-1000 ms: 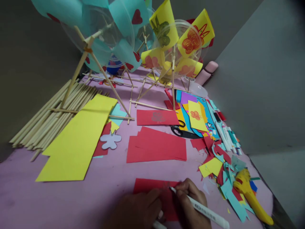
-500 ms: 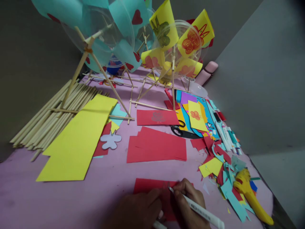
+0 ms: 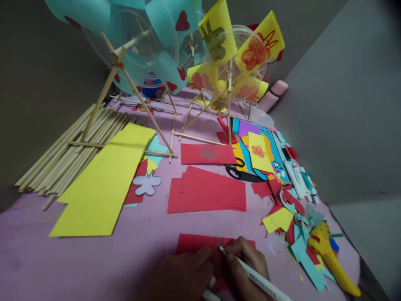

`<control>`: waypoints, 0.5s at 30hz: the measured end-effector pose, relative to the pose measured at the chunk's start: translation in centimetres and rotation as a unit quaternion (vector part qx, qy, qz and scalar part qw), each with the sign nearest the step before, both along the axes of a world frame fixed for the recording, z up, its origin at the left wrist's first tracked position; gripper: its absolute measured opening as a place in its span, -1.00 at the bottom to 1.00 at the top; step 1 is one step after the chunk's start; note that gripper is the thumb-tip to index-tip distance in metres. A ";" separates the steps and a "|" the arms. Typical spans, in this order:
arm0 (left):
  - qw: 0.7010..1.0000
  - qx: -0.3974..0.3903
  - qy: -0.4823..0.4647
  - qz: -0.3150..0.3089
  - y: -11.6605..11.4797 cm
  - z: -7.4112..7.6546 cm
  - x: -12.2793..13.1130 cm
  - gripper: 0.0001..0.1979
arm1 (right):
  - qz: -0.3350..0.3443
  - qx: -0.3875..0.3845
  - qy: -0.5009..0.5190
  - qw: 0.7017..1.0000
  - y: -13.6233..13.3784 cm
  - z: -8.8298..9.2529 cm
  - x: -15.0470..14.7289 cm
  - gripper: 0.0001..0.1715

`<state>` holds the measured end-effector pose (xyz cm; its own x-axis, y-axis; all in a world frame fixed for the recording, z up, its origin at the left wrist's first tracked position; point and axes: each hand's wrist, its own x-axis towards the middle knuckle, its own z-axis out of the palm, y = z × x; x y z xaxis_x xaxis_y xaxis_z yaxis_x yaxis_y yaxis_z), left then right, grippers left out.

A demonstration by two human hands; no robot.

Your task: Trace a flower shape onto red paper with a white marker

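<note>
My right hand (image 3: pixel 247 265) is closed around a white marker (image 3: pixel 258 278), its tip touching a red paper strip (image 3: pixel 196 241) near the front of the table. Faint marks show on the strip by the tip. My left hand (image 3: pixel 184 274) lies on the strip's left part with fingers curled, and the end of a white, pen-like piece (image 3: pixel 210 295) sticks out beneath it; its other end is hidden. Farther back lie a stack of red strips (image 3: pixel 206 192) and a red strip with a dark drawing (image 3: pixel 208 154).
Yellow paper strips (image 3: pixel 103 184) and a bundle of wooden sticks (image 3: pixel 72 150) lie left. Stick-framed pinwheels (image 3: pixel 230 83) stand behind. On the right are black scissors (image 3: pixel 234 169), several markers (image 3: pixel 299 182), paper scraps (image 3: pixel 278 219) and a yellow glue gun (image 3: pixel 333 261).
The marker tip has shifted slightly left over the red strip, with my right hand tilting along. My left hand stays on the paper. The whole view has moved a little.
</note>
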<state>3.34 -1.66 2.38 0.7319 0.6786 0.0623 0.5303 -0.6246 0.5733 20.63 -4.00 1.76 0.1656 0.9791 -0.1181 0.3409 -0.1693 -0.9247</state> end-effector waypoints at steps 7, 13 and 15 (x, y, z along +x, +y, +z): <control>1.000 0.025 -0.015 -0.001 -0.2 -0.7 0.0 -0.86 | 0.055 -0.045 0.006 0.997 0.5 0.5 0.6 -0.72; 1.000 0.012 -0.025 -0.002 -0.1 -0.6 0.0 -0.90 | 0.065 -0.034 -0.002 0.997 0.4 0.3 0.9 -0.71; 1.000 0.012 -0.013 -0.002 -0.1 -0.5 -0.1 -0.88 | 0.069 -0.037 -0.004 0.997 0.4 0.3 0.8 -0.71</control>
<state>3.27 -1.79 1.90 0.7329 0.6733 0.0976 0.5121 -0.6403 0.5724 21.39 -3.58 2.10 0.0311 0.9812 -0.1906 0.3734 -0.1883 -0.9083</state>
